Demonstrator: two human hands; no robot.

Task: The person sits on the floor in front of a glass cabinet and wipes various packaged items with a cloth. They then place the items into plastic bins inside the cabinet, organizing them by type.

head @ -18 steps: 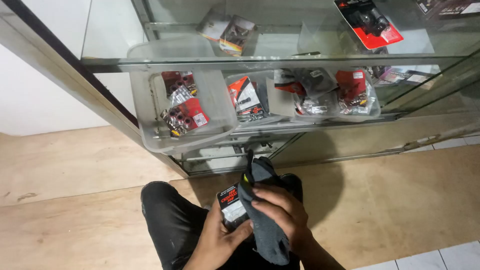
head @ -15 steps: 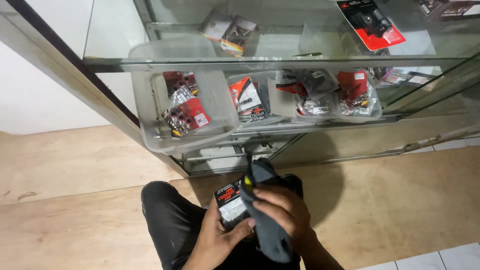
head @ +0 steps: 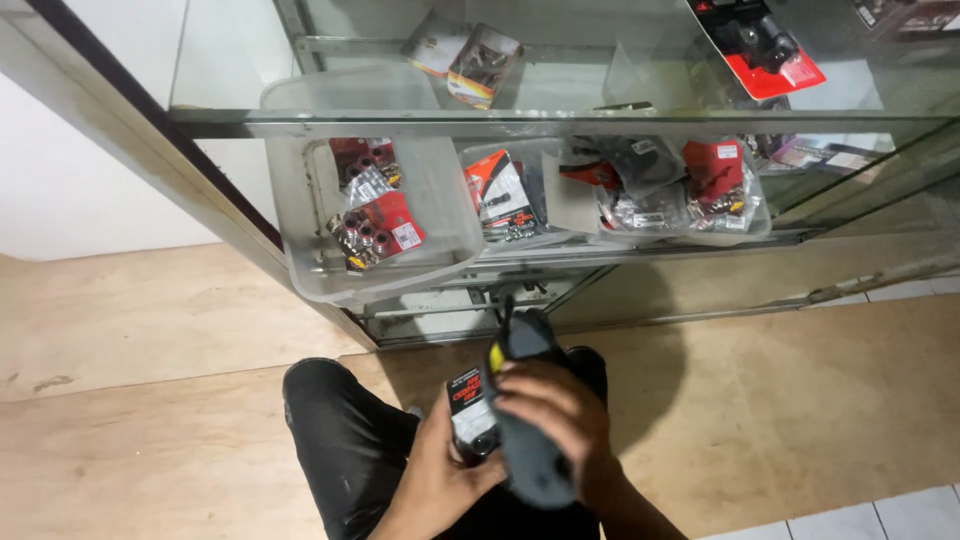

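My left hand (head: 437, 478) holds a small black and red packaged part (head: 468, 412) over my lap. My right hand (head: 560, 420) grips a dark grey cloth (head: 528, 440) with a yellow tag and presses it against the package. Both hands sit just in front of a glass display cabinet (head: 600, 125). My knee in black trousers (head: 335, 440) is below the hands.
A clear plastic tub (head: 440, 215) with red-carded small parts leans on the cabinet's lower shelf. More bagged parts (head: 660, 190) lie to its right, and other packs (head: 760, 45) lie on the shelf above. Wooden boards (head: 140, 330) cover the floor.
My right hand and the cloth have shifted slightly along the package. The rest looks the same.
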